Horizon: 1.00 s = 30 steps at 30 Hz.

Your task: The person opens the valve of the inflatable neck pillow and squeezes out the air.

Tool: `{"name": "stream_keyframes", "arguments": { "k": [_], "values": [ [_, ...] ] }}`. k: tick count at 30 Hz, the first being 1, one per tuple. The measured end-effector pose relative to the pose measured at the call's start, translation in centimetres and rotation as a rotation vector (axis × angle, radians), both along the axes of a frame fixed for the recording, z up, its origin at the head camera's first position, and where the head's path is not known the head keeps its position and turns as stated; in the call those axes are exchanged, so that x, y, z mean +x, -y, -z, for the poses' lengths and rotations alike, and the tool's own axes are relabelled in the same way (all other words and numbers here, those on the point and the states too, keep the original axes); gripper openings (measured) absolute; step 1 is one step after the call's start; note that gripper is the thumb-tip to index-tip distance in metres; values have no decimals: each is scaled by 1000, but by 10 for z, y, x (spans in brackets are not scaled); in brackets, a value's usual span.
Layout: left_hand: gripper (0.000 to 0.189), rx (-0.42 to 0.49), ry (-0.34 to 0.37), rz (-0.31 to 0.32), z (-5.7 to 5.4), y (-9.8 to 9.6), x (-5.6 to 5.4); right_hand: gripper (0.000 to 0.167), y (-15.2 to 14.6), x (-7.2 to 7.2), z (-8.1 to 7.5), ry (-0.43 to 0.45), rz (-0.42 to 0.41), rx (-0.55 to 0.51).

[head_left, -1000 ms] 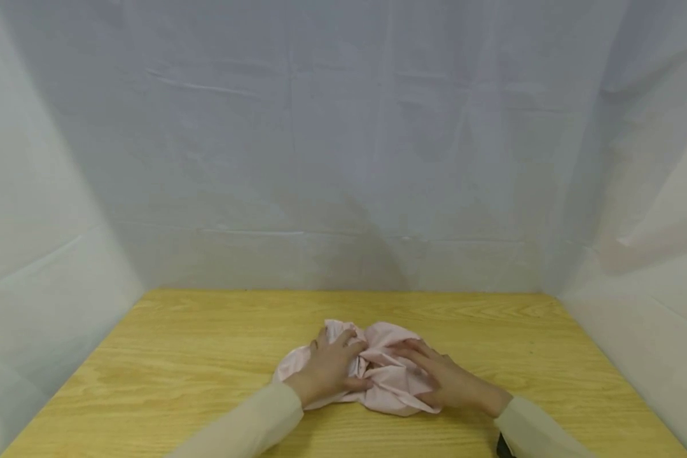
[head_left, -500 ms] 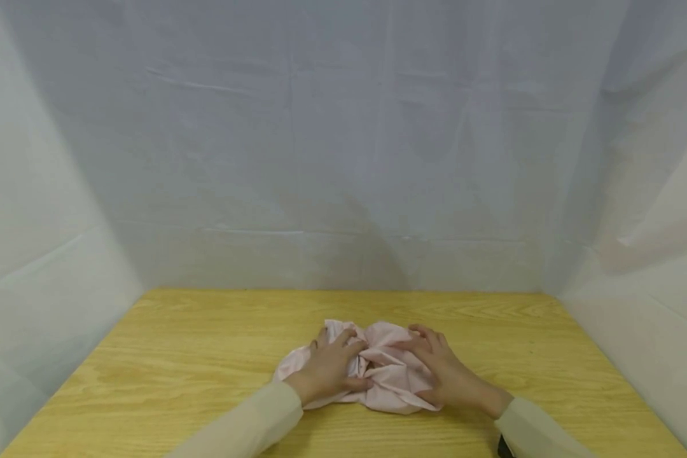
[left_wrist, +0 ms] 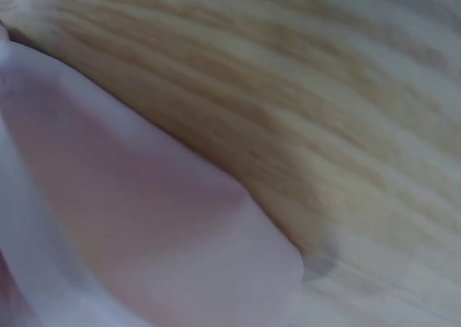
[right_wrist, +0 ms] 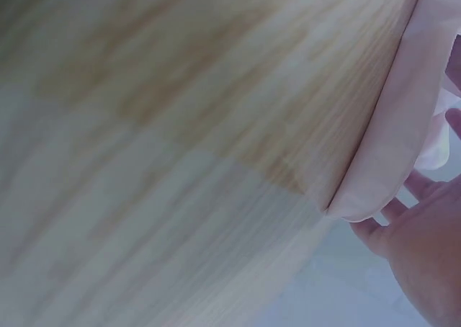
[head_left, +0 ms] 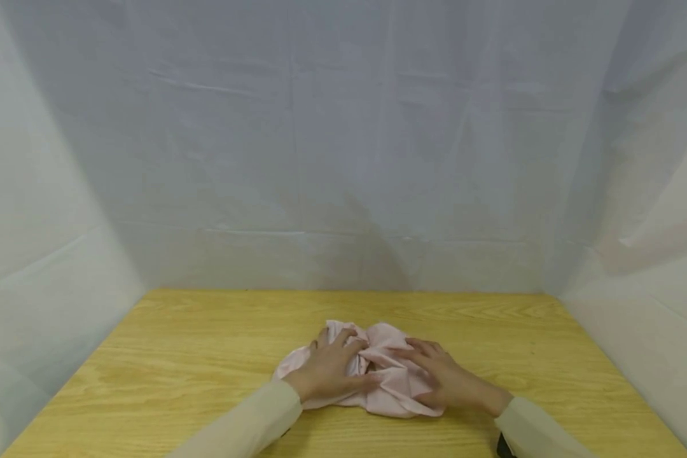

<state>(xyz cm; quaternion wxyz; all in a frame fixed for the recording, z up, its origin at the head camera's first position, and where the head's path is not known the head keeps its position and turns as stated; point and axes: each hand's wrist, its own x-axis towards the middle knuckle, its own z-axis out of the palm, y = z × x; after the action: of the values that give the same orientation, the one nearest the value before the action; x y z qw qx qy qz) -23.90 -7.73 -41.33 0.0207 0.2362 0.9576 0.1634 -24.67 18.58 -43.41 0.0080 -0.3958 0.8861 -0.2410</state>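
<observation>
A crumpled light pink cloth (head_left: 397, 385) lies bunched on the wooden table in the head view. My left hand (head_left: 327, 370) rests over its left half, fingers spread and thumb pointing right across the middle folds. At the right side, my right hand (head_left: 449, 380) touches the cloth with spread fingers, the thumb low at the near right corner. Smooth folds of the cloth (left_wrist: 173, 226) fill the lower left of the left wrist view, where fingers are hidden. The right wrist view has the fingertips of the right hand (right_wrist: 432, 244) along the edge of the cloth (right_wrist: 392, 125).
The wood-grain table (head_left: 206, 343) extends around the cloth on all sides. White sheeting (head_left: 343, 159) hangs behind the table and along both sides. A small black item (head_left: 504, 446) shows under the right sleeve cuff.
My right hand's fingers lifted and spread half a second ago, and now lie lower on the cloth again. The left thumb has reached slightly right. The near right corner of the cloth has shifted slightly.
</observation>
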Motion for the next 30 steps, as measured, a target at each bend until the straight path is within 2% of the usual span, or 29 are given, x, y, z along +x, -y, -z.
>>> {"name": "stream_keyframes", "arguments": {
  "k": [7,12,16,20,26,30],
  "values": [
    [73,5,-77,-44,4,-6,-1,77,0,0,-2,19,-44,10],
    [56,22,-167,-70,11,-9,-3,77,0,0,-2,35,-59,12],
    [45,20,-220,-81,11,-12,-3,77,0,1,-3,21,-58,24],
    [41,14,-199,-89,8,-13,-2,75,-1,0,-3,16,-53,30],
    [43,12,-168,-97,5,-14,-1,50,-2,-1,-4,71,-60,-22],
    [45,15,-157,-97,5,-14,-1,44,-2,-2,-5,83,-72,-56]
  ]
}}
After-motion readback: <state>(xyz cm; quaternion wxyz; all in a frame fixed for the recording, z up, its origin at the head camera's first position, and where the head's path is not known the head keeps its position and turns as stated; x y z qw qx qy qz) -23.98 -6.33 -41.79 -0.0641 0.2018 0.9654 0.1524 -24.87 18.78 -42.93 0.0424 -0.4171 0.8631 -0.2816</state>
